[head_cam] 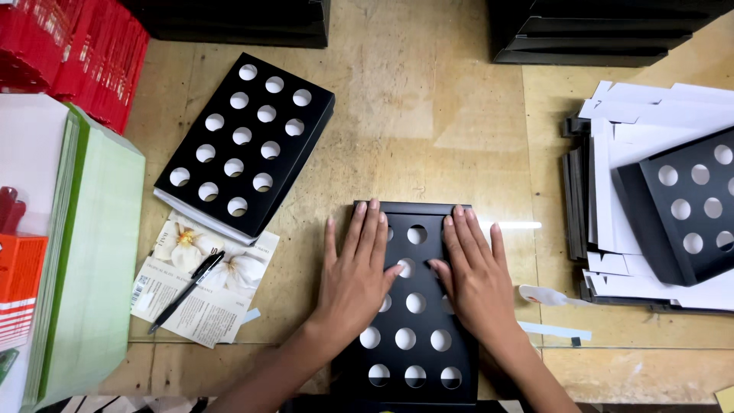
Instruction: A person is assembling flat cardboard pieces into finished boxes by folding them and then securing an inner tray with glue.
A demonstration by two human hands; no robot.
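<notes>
Centre-bottom of view: left hand (353, 269) flat, palm down, fingers spread wide, pressing on left part of black perforated tray (413, 336); nothing gripped. Right hand (475, 271) same way on right part, flat & open, fingers a bit splayed, holding nothing. Thumbs pointing inward, tips close but apart, w/ a round hole between them. Fingertips of both reaching near tray's far edge.

Tray: black, rectangular, rows of round holes showing white beneath, lying flat on wooden tabletop (428, 115), near edge running toward bottom of frame, mostly covered by hands in upper half.

Further out, left: second black holed tray (243, 141) lying at an angle atop a white sheet stack, well apart from hands. Just below it, printed flower leaflet (202, 287) w/ black pen (186, 292) lying diagonally across it. Far left: green-edged paper stack (95, 260), red packets (84, 53) in top corner, orange box (19, 283) at edge.

Right: third black holed tray (684, 206) tilted on pile of white sheets (650, 115) over dark cards. Near right wrist, small white paper scrap (544, 294) & pale strip (554, 330) on tabletop. Top edge: stacks of black trays (589, 30), both sides.
</notes>
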